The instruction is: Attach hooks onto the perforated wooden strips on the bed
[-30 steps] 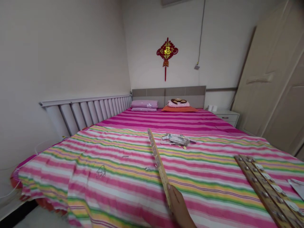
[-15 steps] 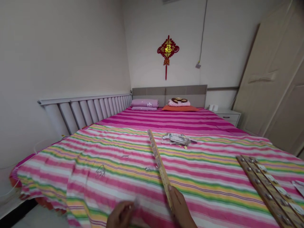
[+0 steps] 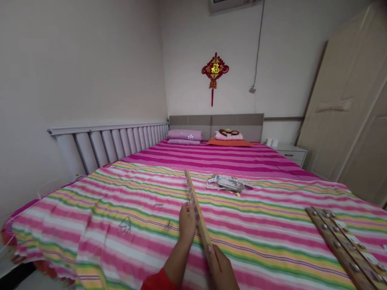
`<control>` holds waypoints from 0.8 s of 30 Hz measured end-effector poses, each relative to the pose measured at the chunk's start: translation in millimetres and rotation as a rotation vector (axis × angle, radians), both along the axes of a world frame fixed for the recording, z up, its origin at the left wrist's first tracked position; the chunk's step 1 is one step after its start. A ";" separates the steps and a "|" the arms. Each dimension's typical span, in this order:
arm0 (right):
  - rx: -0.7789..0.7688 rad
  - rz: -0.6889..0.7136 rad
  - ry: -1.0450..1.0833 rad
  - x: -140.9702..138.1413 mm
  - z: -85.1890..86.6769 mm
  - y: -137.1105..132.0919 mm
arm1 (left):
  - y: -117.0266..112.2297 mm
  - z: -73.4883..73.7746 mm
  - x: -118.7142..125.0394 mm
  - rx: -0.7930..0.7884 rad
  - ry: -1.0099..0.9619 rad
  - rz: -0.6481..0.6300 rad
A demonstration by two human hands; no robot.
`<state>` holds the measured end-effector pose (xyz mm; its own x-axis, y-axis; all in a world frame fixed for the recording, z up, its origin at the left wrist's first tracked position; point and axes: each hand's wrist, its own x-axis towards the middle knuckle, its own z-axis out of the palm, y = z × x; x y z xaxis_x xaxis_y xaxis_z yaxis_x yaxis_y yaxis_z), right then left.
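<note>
My right hand (image 3: 222,268) is wrapped around the near end of a long, narrow wooden strip (image 3: 203,227), which is tilted up over the bed. Small clear, shiny pieces run along the strip's left side. My left hand (image 3: 186,225) is beside the strip's middle, its fingers drawn together against that side; whatever they pinch is too small to make out. On the striped sheet (image 3: 130,257), left of the hands, lie a clear crumpled piece (image 3: 124,225) and a small clear bit (image 3: 167,225). Another flat clear bit (image 3: 158,206) lies farther back.
Wooden strips (image 3: 338,241) with shiny round pieces and white discs lie side by side at the right. A heap of clear packaging (image 3: 228,183) is beyond the held strip. Pillows (image 3: 185,136) rest by the headboard (image 3: 195,121); a radiator (image 3: 111,141) lines the left wall.
My left hand has moved forward and right from the near edge to the strip's middle. The right hand keeps hold of the strip. The view has tipped slightly upward.
</note>
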<state>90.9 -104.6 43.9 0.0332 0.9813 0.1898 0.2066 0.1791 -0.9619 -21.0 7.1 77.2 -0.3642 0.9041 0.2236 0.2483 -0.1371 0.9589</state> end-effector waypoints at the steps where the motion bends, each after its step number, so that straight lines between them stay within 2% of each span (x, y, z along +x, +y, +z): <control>1: 0.004 0.009 -0.012 -1.6 -0.4 2.4 | 4.0 -1.1 5.3 0.001 0.006 0.020; 5: 0.015 0.005 -0.006 -7.1 -2.5 16.6 | 25.2 -3.7 5.3 0.042 0.013 0.093; 10: 0.011 -0.007 -0.011 -11.1 4.2 30.4 | 47.0 -3.5 -21.1 0.028 0.050 0.057; 15: 0.029 0.022 -0.068 -13.9 6.2 33.7 | 57.7 -1.4 -44.3 0.013 0.079 0.099; 20: 0.047 0.010 -0.049 -17.9 -0.9 34.6 | 64.5 -4.8 -37.4 0.131 0.052 0.007; 24: 0.065 -0.001 -0.044 -10.5 3.2 30.8 | 71.7 -7.0 -39.5 0.119 0.010 0.036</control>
<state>80.4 -73.8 47.1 0.0241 0.9669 0.2540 0.2484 0.2404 -0.9384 -60.5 78.8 70.3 -0.3926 0.8574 0.3326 0.2648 -0.2410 0.9337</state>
